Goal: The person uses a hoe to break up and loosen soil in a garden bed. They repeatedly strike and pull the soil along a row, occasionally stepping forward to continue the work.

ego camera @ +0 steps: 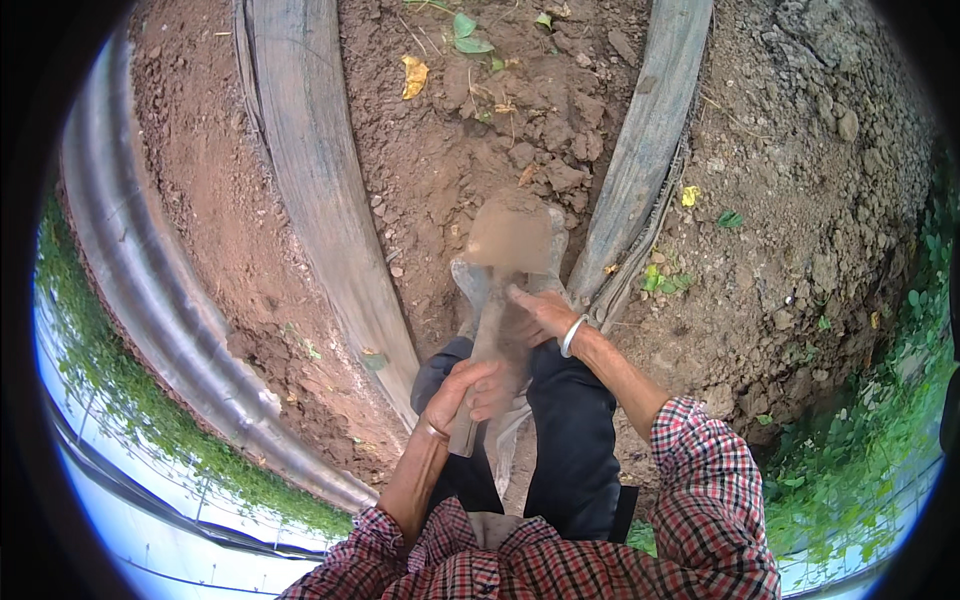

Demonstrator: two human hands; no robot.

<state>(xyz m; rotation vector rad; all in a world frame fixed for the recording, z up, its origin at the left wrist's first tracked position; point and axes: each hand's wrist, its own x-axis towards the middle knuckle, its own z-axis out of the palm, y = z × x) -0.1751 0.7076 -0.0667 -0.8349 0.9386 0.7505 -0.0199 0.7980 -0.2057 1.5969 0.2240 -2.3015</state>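
My left hand (466,391) is wrapped around the wooden handle (491,330) of a short digging tool, perhaps a hoe or spade. Its broad blade (508,232) is coated in brown soil and points away from me, in front of my dusty shoes (555,244). Close to the neck of the tool is my right hand (546,313), thumb stretched toward the handle below the blade. Blur hides whether the right fingers close on the handle. The tool lies between my knees, over loose soil (480,165).
Weathered grey strips of sheeting (315,150) (645,150) run along both sides of the soil. Further left is a shiny corrugated sheet (172,285). Cloddy earth (795,262) and green plants (855,465) lie to the right. A yellow leaf (414,76) rests ahead.
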